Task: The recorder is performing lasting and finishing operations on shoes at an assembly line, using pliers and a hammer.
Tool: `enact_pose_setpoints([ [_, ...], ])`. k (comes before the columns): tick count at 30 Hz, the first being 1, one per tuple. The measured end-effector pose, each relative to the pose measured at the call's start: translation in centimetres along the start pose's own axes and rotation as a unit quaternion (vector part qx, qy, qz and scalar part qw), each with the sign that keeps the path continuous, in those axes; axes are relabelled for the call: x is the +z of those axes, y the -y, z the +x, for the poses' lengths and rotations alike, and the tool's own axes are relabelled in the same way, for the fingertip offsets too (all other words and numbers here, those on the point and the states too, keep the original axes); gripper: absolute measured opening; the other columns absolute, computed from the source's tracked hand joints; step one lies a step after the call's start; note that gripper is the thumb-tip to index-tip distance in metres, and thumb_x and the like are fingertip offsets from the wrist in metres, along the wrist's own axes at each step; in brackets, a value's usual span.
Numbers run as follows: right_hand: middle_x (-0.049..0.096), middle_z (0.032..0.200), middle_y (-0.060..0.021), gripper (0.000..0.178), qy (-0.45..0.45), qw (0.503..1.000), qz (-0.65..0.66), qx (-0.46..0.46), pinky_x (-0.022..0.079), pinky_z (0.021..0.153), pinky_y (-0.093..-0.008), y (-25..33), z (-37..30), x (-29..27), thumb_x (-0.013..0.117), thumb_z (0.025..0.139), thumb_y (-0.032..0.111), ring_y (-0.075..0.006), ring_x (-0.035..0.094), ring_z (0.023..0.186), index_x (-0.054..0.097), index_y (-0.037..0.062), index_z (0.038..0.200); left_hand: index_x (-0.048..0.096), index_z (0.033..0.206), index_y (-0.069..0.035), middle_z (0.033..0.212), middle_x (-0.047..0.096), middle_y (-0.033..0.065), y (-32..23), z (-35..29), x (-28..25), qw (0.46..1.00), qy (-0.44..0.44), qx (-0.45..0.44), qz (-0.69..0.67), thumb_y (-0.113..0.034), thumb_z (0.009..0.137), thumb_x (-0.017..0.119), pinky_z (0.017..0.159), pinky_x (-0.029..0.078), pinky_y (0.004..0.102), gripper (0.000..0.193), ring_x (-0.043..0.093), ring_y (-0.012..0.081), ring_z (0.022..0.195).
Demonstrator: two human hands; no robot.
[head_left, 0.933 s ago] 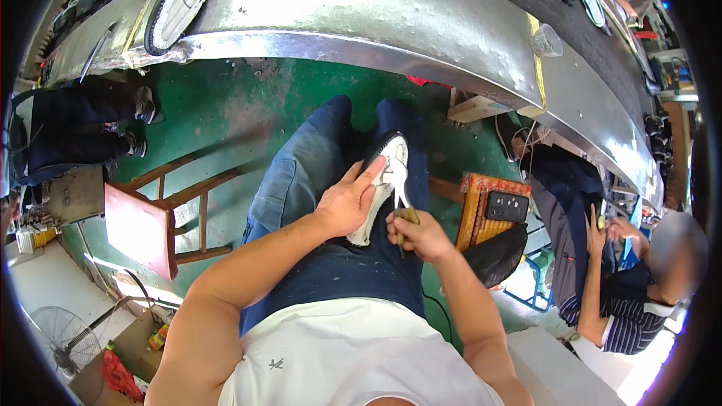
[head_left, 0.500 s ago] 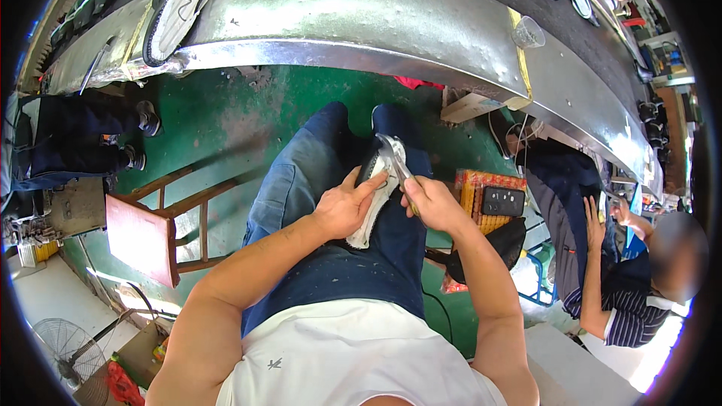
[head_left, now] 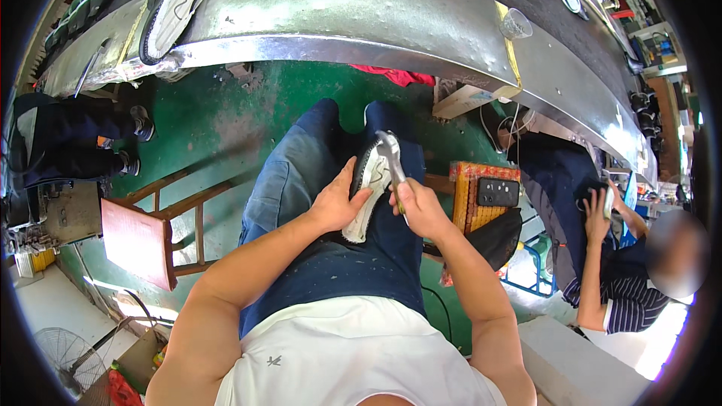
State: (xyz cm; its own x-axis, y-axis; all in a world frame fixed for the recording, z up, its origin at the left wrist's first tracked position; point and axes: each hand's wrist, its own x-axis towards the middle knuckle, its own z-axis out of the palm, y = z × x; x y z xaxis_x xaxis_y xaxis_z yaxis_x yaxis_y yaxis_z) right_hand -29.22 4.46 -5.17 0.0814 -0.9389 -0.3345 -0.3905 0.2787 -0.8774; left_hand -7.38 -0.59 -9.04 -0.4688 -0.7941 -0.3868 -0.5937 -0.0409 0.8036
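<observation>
White and black shoe (head_left: 371, 180), with its sole turned up and blue trousers (head_left: 280, 173) directly under it. Clasped at the shoe's left edge by the left hand (head_left: 335, 204), thumb upon the sole. Closed inside the right hand (head_left: 421, 208), beside the shoe: metal tool (head_left: 395, 167), its head over the shoe's far end. Left of the shoe, wooden stool (head_left: 137, 240); beyond the shoe, metal bench (head_left: 323, 7).

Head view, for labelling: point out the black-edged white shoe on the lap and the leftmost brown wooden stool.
Black-edged white shoe (head_left: 375, 179): head view, white face's middle.
Brown wooden stool (head_left: 139, 242): head view, seat.
</observation>
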Motion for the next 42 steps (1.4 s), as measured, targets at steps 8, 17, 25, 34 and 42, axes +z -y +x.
enact_pose_setpoints([
  [8,0.070,0.090,-0.0252,0.042,0.059,0.965,-0.255,0.030,0.051,0.079,-0.0546,0.0,-2.4,1.0,0.043,0.106,0.038,-0.0497,0.065,0.090,0.061,-0.0006,0.108,0.004,0.162,-0.003,0.157,0.036,0.0278,1.3,-0.3,-0.9,0.993,0.067,0.017,-0.100,-0.031,0.090,0.073,0.119,0.033,0.0366,0.104,0.042,0.0351,0.144],
  [17,0.070,0.089,-0.0215,0.039,0.072,0.979,-0.190,-0.004,0.052,0.078,-0.0514,0.0,-4.9,1.5,0.048,0.105,0.038,-0.0420,0.068,0.086,0.062,0.0012,0.104,-0.019,0.160,-0.008,0.161,0.027,0.0256,1.8,-0.9,-2.0,0.965,0.196,0.024,-0.173,-0.024,0.080,0.085,0.121,0.027,0.0352,0.133,0.032,0.0313,0.149],
  [25,0.070,0.089,-0.0212,0.035,0.068,0.992,-0.085,0.066,0.053,0.079,-0.0484,1.4,-3.6,-2.5,0.050,0.104,0.036,-0.0435,0.068,0.090,0.064,0.0035,0.106,0.037,0.149,0.004,0.139,0.056,0.0257,0.5,3.6,-2.1,0.977,0.134,-0.011,-0.163,-0.045,0.087,0.078,0.111,0.042,0.0392,0.089,0.054,0.0322,0.132],
  [34,0.066,0.108,-0.0169,0.048,-0.282,0.824,-0.413,-0.266,0.044,0.089,-0.0493,8.3,6.2,-14.7,0.072,0.090,0.037,-0.0408,0.061,0.099,0.059,0.0009,0.119,0.037,0.153,0.004,0.142,0.057,0.0133,-6.4,2.7,-12.9,0.916,0.144,0.023,-0.373,-0.027,0.094,0.075,0.109,0.043,0.0370,0.077,0.055,0.0210,0.126],
  [42,0.065,0.110,-0.0184,0.050,-0.320,0.815,-0.407,-0.260,0.046,0.092,-0.0491,7.6,18.0,-21.2,0.075,0.087,0.036,-0.0408,0.059,0.104,0.058,0.0012,0.119,0.045,0.144,0.004,0.131,0.064,0.0213,-25.7,20.2,-32.6,0.941,-0.119,0.195,0.249,-0.034,0.089,0.077,0.103,0.049,0.0394,0.074,0.063,0.0316,0.118],
])
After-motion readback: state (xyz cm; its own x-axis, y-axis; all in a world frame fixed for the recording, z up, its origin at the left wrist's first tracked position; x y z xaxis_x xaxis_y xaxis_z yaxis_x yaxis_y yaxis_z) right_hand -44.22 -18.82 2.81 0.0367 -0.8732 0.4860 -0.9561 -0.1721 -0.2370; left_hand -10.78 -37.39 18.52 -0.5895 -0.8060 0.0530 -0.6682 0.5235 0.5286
